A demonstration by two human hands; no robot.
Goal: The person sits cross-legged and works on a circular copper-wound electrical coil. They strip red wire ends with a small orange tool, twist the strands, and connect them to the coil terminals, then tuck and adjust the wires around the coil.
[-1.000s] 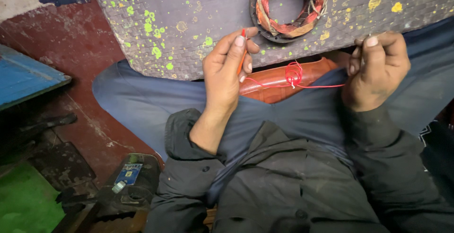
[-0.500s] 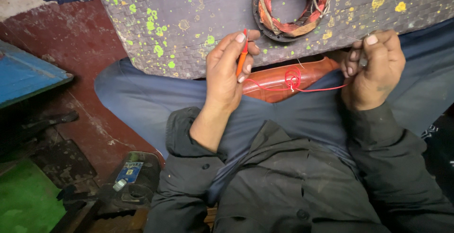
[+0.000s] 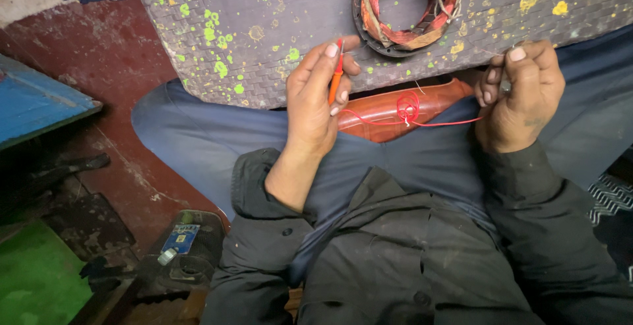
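A thin red thread (image 3: pixel 435 124) stretches across the person's lap, knotted in a small tangle over a reddish-brown leather piece (image 3: pixel 389 111). It looks light, limp and easily snagged, best pinched near its ends. The left hand (image 3: pixel 316 101) pinches an orange stick (image 3: pixel 336 80); the right hand (image 3: pixel 517 97) is closed on the thread's end. A copper-wound coil (image 3: pixel 409 5) lies farther off on the paint-flecked worktop (image 3: pixel 250 28).

Dim light down here. A worn dark-red floor (image 3: pixel 112 94) spreads at left, paint flaking. Far edge, a grey woven mat (image 3: pixel 264 22) speckled yellow-green. A blue board (image 3: pixel 39 104) juts in at left; a green patch (image 3: pixel 36 279) sits near left.
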